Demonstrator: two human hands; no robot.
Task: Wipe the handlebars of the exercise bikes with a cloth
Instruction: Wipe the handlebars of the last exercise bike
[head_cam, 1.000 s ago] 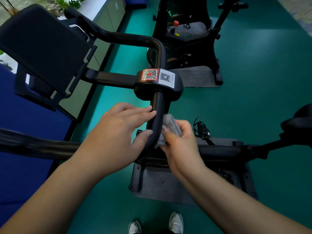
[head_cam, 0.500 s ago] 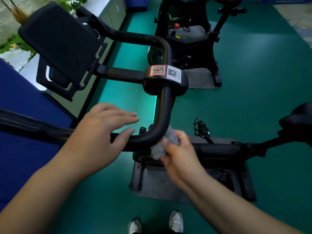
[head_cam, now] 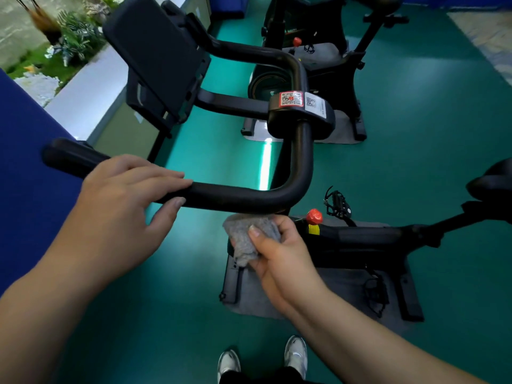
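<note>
Your left hand (head_cam: 122, 195) lies on the near bar of the black handlebar (head_cam: 235, 196), with the fingers stretched along its top and the thumb underneath — the fingers are nearly straight, not closed tightly around it. Your right hand (head_cam: 277, 250) is just below the bend of the same handlebar and pinches a grey cloth (head_cam: 246, 236) between the thumb and the curled fingers. The top edge of the cloth is touching, or almost touching, the underside of the bar; I cannot tell which. On the centre clamp of the handlebar there are two QR stickers (head_cam: 300, 99), one red and one white. A dark screen holder (head_cam: 158, 56) stands tilted at the far left of the handlebar. Below your right hand you see a red knob (head_cam: 314, 216) on the bike frame, and a grey mat (head_cam: 332, 289) under the bike on the green floor (head_cam: 415, 134). A second bike (head_cam: 318, 51) stands further away — also on a mat.
</note>
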